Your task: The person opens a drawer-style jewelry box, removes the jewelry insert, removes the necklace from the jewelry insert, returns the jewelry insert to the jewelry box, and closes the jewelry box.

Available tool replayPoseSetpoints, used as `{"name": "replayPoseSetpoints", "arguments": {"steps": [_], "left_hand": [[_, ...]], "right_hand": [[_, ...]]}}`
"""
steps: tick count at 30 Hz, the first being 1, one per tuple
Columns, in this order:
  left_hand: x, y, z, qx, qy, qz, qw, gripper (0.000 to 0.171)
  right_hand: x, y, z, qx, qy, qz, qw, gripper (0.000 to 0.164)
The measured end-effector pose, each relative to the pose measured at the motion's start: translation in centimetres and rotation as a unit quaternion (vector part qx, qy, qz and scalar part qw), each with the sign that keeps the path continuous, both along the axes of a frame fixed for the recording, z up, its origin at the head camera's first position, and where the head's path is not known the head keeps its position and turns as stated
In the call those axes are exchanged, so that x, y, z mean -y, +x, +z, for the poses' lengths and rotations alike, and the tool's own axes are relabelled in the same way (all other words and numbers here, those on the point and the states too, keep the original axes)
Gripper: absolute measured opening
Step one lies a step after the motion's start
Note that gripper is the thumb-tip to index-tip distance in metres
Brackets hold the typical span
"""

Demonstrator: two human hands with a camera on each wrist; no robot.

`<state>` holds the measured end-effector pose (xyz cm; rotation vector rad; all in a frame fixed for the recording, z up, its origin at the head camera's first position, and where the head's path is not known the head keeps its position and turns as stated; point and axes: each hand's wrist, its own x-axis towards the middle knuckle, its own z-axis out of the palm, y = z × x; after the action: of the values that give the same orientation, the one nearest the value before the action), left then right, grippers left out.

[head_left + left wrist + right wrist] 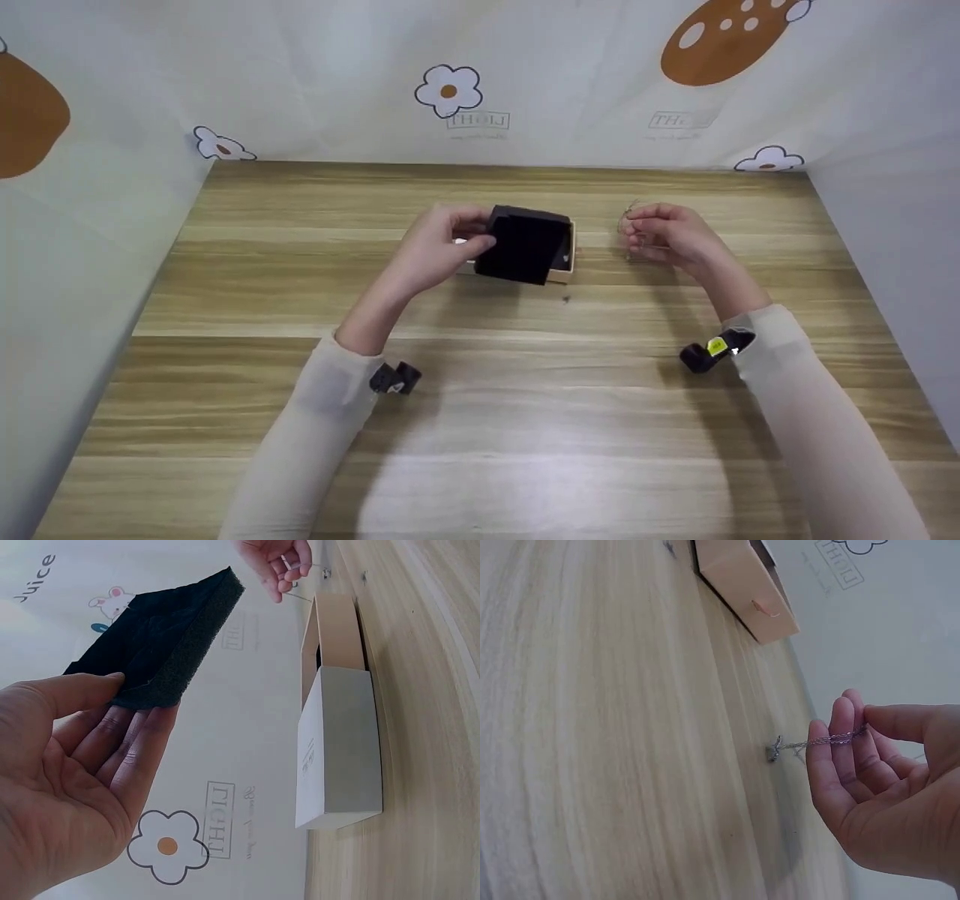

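Note:
My left hand (431, 251) pinches a black foam pad (517, 246) by one edge, thumb on its dark, smooth face. The pad is raised and tilted above a small box; its rough foam side shows in the left wrist view. The box has a white outer sleeve (349, 746) and a tan drawer (339, 626) pulled partly out. To the right of the box, my right hand (675, 236) pinches a thin silver chain (831, 739) between thumb and fingers. The chain hangs over the fingers, with a small bunched silver end (775, 750) below.
A tiny dark item (566, 299) lies on the wooden table (525, 420) just in front of the box. A pink pull tab (765, 609) sticks out of the drawer's end. A white patterned curtain (337, 82) stands behind the table and along its sides.

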<state>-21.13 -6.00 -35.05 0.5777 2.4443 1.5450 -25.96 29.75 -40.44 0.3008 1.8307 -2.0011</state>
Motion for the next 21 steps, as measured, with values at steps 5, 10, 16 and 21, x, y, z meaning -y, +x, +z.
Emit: {"name": "replayPoseSetpoints", "arguments": {"steps": [5, 10, 16, 21], "left_hand": [[0.1, 0.2, -0.2, 0.003, 0.001, 0.003, 1.0000, 0.027], [0.1, 0.1, -0.4, 0.003, 0.006, 0.004, 1.0000, 0.026], [0.1, 0.0, -0.4, 0.000, 0.009, -0.001, 1.0000, 0.024], [0.1, -0.1, -0.4, -0.001, 0.015, -0.002, 0.9999, 0.024]], "right_hand": [[0.1, 0.2, 0.4, -0.005, -0.006, 0.004, 1.000, 0.010], [0.1, 0.3, 0.4, -0.008, 0.004, 0.008, 1.000, 0.011], [0.5, 0.1, 0.2, -0.010, 0.017, 0.010, 1.000, 0.009], [1.1, 0.0, 0.0, -0.005, 0.018, 0.016, 1.000, 0.009]]}}
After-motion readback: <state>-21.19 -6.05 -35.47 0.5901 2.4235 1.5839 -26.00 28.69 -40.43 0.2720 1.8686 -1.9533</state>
